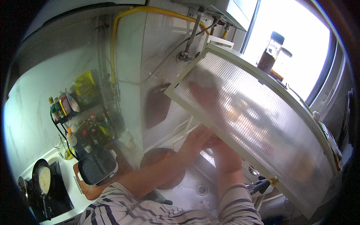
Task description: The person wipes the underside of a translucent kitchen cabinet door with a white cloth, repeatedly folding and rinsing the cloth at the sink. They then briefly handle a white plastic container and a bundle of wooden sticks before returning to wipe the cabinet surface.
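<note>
My left hand (204, 135) is at the lower frame of a cabinet door with a ribbed translucent panel (239, 104). My right hand (216, 141) is next to it, crossing close to the left wrist. The door frame and the overlap of the hands hide most of the fingers, so any hold is unclear. A blurred reddish-brown shape shows in the panel above the hands; whether it is behind or reflected I cannot tell. Below my forearms is a white sink (185, 197) with a round drain (202, 190). A brown round basin (160, 157) sits partly behind my left forearm.
At left, a divided dark pan (97, 166) rests on a brown board (90, 194). A frying pan (43, 180) with pale food sits on the black hob (60, 194). Jars (268, 56) top the cabinet. Bottles crowd a black rack (66, 118). A brass-coloured knob (274, 181) projects from the door.
</note>
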`<state>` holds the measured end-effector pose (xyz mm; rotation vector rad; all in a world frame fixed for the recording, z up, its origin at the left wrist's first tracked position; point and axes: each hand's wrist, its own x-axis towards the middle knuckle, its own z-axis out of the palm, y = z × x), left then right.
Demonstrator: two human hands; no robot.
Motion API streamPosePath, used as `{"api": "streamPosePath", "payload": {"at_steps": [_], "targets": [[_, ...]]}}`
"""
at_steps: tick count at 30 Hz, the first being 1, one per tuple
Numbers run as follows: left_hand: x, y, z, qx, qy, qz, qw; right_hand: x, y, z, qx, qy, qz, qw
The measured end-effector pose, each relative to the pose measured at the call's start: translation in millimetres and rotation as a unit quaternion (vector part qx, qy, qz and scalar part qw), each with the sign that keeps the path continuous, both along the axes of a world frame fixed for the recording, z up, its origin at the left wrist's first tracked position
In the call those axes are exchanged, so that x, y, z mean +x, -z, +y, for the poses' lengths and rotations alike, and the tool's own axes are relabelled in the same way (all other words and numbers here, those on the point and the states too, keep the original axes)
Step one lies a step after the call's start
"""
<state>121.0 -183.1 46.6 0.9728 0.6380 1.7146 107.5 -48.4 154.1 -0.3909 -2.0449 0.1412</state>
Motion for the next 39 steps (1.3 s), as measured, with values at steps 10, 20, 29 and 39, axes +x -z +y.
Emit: {"api": "streamPosePath", "payload": {"at_steps": [10,20,29,39], "targets": [[-5,-7,-5,0.010,0.028,0.006,1.000,16,26,-15,-0.170,-0.131,0.032,0.976],[-26,2,-19,0.150,-0.032,0.022,0.988,4,71,-44,-0.680,-0.664,0.108,0.292],[-93,-13,-52,0.208,-0.527,0.274,0.777,101,70,-59,-0.658,-0.614,0.186,0.395],[-13,-50,-21,0.327,-0.455,0.584,0.588,227,69,-118,-0.640,-0.496,0.358,0.465]]}}
